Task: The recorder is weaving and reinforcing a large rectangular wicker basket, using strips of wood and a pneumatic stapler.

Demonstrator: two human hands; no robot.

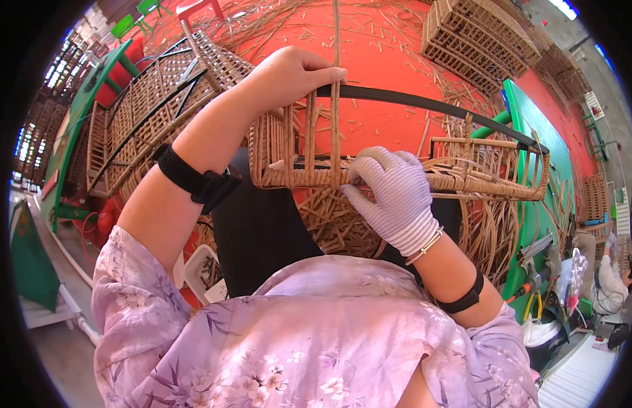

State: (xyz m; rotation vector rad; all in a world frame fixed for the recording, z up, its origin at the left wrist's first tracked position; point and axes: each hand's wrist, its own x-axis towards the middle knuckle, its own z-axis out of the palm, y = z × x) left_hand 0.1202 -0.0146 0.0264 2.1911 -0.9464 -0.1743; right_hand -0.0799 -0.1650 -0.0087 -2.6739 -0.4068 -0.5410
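Note:
A half-woven wicker basket [397, 173] on a black metal frame [425, 103] rests across my lap. My bare left hand [295, 71] grips the frame's upper bar where an upright cane strip [335, 102] crosses it, pinching the strip. My right hand [394, 197], in a white knit glove, presses on the woven lower rim, fingers curled around the braid. Upright cane stakes stand between the two hands. Black bands sit on both wrists.
Several finished wicker baskets [479, 30] lie on the red floor [391, 47] ahead, and more woven frames [159, 95] are stacked at my left. Loose cane strips [486, 231] pile under the basket. Another person [612, 279] sits at the far right.

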